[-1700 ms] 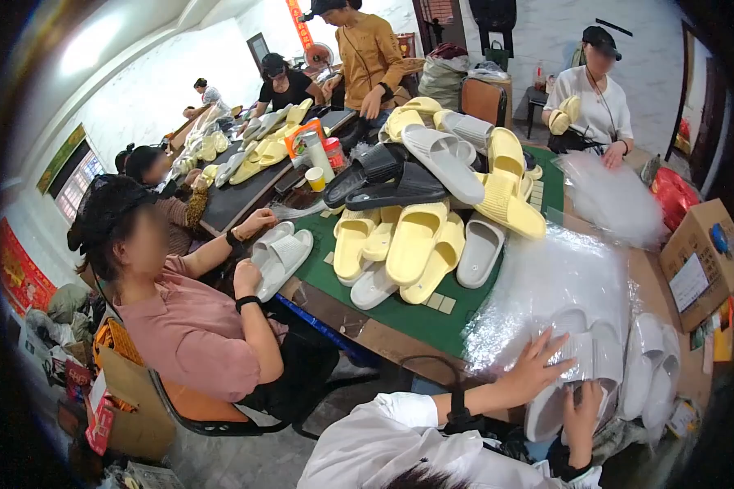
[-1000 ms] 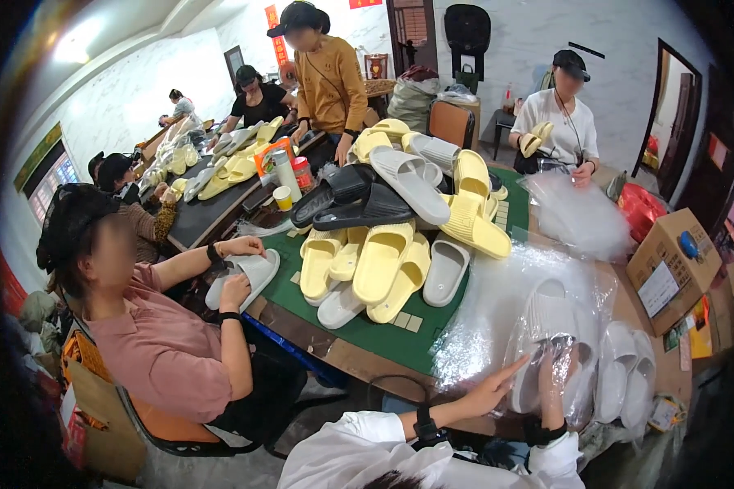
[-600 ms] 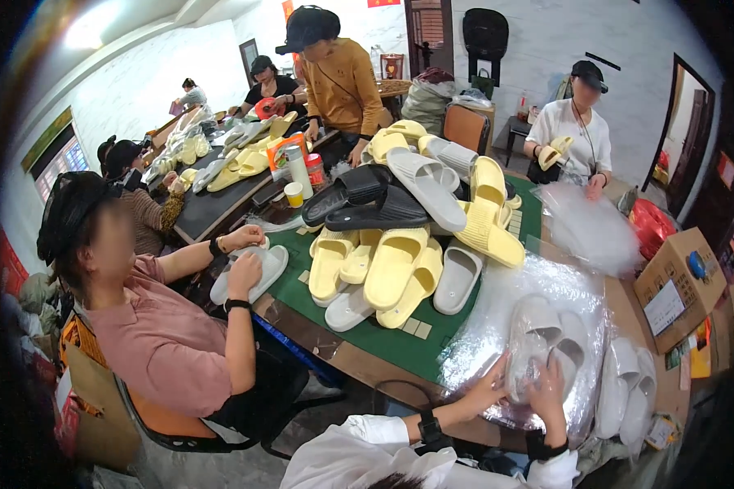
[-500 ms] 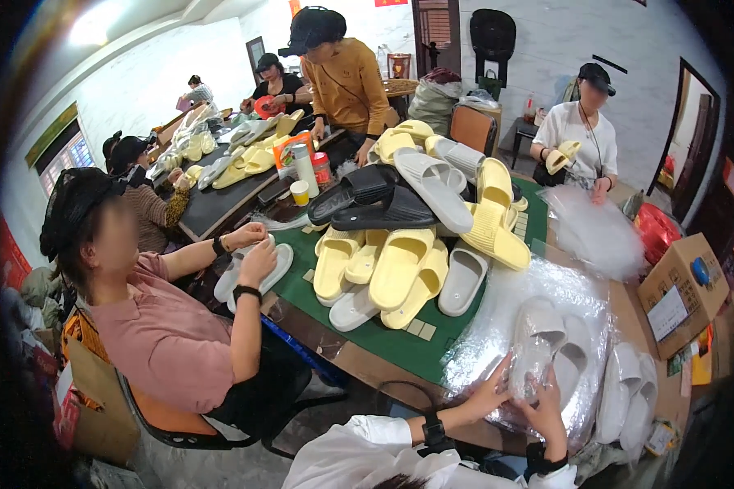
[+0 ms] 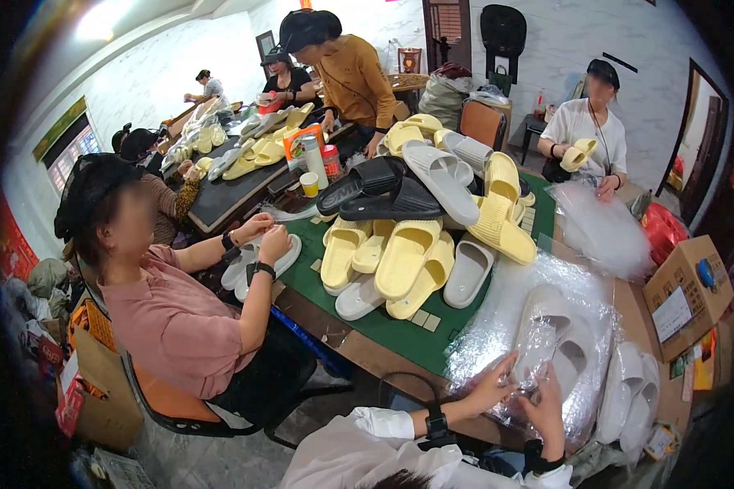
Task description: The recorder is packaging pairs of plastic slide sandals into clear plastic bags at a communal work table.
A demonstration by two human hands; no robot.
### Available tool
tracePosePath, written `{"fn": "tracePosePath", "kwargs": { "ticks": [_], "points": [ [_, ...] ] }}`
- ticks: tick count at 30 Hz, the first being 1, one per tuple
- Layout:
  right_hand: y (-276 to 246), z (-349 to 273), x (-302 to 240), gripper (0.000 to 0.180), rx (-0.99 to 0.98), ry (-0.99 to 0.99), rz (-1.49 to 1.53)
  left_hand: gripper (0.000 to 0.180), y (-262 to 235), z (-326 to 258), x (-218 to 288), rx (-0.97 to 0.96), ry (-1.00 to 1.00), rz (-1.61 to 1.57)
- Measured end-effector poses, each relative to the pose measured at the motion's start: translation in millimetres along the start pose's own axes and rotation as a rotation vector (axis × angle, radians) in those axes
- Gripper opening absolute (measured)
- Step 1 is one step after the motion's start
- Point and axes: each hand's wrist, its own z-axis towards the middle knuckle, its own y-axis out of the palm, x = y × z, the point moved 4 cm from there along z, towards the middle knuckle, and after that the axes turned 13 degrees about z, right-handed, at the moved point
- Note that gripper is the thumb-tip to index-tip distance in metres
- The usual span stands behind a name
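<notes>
Two grey slippers (image 5: 541, 332) lie amid clear plastic (image 5: 501, 322).

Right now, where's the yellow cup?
Head view, left of centre: the yellow cup stands just left of the black slippers, in front of the pale cylindrical bottle.

Brown table (image 5: 634, 314) beneath a green mat (image 5: 416, 346), clear plastic bags (image 5: 501, 289), grey slippers (image 5: 628, 367), a cardboard box (image 5: 669, 281).

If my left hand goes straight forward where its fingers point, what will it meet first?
Your left hand would probably meet the pale grey slipper directly before it, the left of two; they may be touching, depth is unclear.
</notes>
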Motion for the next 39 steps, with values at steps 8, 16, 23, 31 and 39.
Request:
{"fn": "tracePosePath", "kwargs": {
  "ticks": [8,16,23,31,39],
  "points": [
    [-34.1,-37.9,16.4,0.084,0.07,0.188,-0.27,0.071,2.0,-1.9,-1.7,0.019,0.016,0.004],
    [-26.4,-38.0,34.3,0.06,0.54,0.211,-0.228,0.067,1.7,2.2,-0.3,0.087,0.154,0.27],
    [-10.4,-32.9,9.1,0.032,0.462,-0.005,-0.085,0.068,3.8,2.4,5.3,0.223,0.21,0.393],
    [15.4,-21.6,-2.1,0.024,0.302,-0.04,-0.016,0.072,5.6,-4.7,19.5,0.11,-0.028,0.284],
    [-12.5,-56.1,-58.4,0.028,0.071,0.11,0.348,0.07,3.3,-4.2,33.7,-0.119,-0.166,-0.136]
  ]
}}
